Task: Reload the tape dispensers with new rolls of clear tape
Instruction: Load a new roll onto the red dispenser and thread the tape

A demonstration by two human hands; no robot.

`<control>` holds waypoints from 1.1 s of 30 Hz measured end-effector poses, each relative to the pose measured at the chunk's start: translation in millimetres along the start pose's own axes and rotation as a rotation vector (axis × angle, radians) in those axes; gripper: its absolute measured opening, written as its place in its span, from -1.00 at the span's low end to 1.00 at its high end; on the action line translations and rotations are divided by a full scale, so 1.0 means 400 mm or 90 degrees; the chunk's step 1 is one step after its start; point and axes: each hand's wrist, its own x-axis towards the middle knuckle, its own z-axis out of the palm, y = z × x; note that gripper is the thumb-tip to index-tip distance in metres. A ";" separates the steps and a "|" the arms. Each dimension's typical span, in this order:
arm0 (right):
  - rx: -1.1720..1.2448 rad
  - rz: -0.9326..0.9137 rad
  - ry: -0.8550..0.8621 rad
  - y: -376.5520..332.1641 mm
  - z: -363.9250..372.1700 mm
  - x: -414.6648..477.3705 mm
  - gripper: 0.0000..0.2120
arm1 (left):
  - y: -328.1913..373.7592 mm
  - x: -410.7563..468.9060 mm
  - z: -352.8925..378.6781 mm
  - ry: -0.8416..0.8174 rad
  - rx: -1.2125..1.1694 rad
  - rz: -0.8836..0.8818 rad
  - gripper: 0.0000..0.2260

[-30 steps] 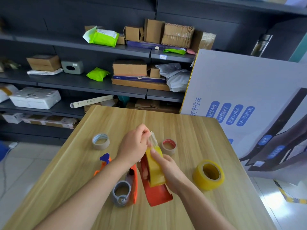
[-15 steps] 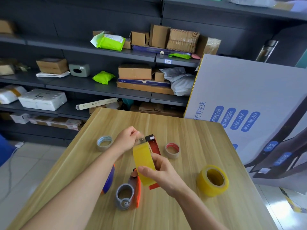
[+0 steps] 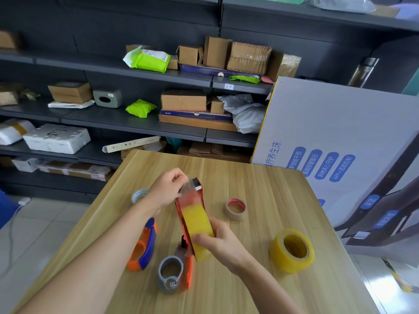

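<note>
My right hand (image 3: 218, 242) grips a red tape dispenser (image 3: 181, 211) with a yellowish roll of clear tape (image 3: 197, 225) seated in it, held above the wooden table (image 3: 260, 189). My left hand (image 3: 166, 189) pinches the loose clear tape end (image 3: 189, 185) at the dispenser's far tip. A second full yellowish roll (image 3: 291, 250) lies on the table to the right. An orange and blue dispenser (image 3: 144, 245) and a grey and orange dispenser (image 3: 175, 271) lie near the front.
A nearly used-up roll with a red core (image 3: 235, 208) lies right of the dispenser, and a pale empty core (image 3: 138, 196) lies behind my left wrist. A large white printed box (image 3: 328, 137) stands at the table's right. Dark shelves with cartons (image 3: 183, 100) stand behind.
My right hand has tipped the red dispenser so its tip points away. My left hand has drawn the tape end out along the dispenser to that tip.
</note>
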 end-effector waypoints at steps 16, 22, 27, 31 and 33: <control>0.075 0.165 0.122 -0.019 0.021 0.033 -0.68 | 0.087 -0.029 -0.017 0.025 0.337 0.285 -0.85; 0.074 0.124 0.088 -0.022 0.012 0.019 -0.56 | 0.112 -0.018 -0.027 0.036 0.491 0.271 -0.87; 0.057 0.146 0.084 -0.025 -0.001 0.013 -0.62 | 0.109 -0.021 -0.023 0.041 0.469 0.182 -0.85; 0.061 0.165 0.090 -0.012 -0.015 0.015 -0.59 | 0.091 -0.022 -0.028 0.023 0.339 0.091 -0.81; 0.046 0.175 0.097 -0.009 -0.016 0.015 -0.58 | 0.089 -0.025 -0.025 0.023 0.304 0.052 -0.81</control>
